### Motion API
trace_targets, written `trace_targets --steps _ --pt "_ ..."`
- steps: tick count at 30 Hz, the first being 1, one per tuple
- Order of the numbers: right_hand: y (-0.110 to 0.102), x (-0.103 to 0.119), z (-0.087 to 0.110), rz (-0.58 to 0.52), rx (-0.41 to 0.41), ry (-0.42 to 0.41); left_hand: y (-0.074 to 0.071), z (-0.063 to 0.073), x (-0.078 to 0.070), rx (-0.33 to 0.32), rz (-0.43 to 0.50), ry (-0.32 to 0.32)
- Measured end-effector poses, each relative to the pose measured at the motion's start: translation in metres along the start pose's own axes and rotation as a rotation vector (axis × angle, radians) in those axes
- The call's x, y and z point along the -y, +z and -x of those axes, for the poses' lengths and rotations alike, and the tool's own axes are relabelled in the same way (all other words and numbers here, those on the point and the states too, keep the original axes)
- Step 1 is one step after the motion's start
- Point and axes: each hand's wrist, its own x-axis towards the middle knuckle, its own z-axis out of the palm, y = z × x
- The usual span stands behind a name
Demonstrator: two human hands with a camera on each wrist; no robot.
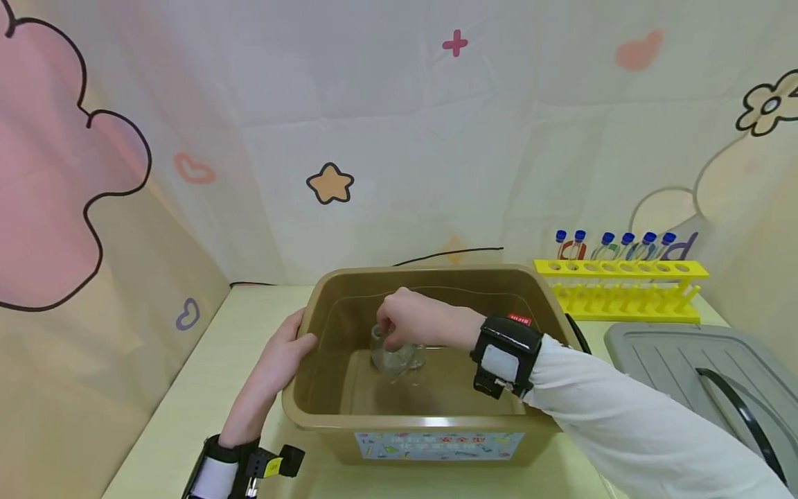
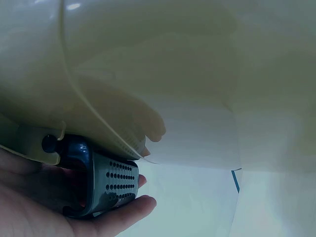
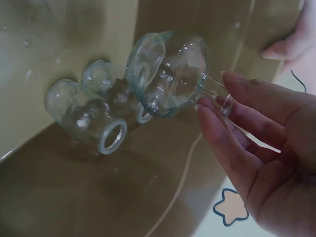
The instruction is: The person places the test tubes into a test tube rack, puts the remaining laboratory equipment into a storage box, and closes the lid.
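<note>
The right hand (image 3: 276,163) pinches a glass flask (image 3: 177,74), fingers (image 3: 224,140) slightly parted; the left hand (image 1: 282,351) grips the bin (image 1: 436,421).

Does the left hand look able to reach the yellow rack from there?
Probably not: the left hand holds the bin, whose full width lies between it and the yellow rack.

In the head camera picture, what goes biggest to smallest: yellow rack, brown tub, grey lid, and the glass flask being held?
1. Brown tub
2. Grey lid, counting only the part that shows
3. Yellow rack
4. Glass flask, partly hidden by the right hand
</note>
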Motion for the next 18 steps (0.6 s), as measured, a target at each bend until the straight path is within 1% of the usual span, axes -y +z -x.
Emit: trace_targets --steps 5,9,18 --pt "0.011 -0.003 -0.007 0.01 0.023 -0.009 -0.001 0.0 0.001 0.011 0.022 0.008" --pt "0.019 -0.006 -0.012 0.038 0.029 -0.034 -0.001 0.001 0.0 0.015 0.027 0.013" --pt "0.034 -0.008 -0.019 0.099 0.056 -0.075 0.0 0.001 -0.002 0.007 0.028 0.011"
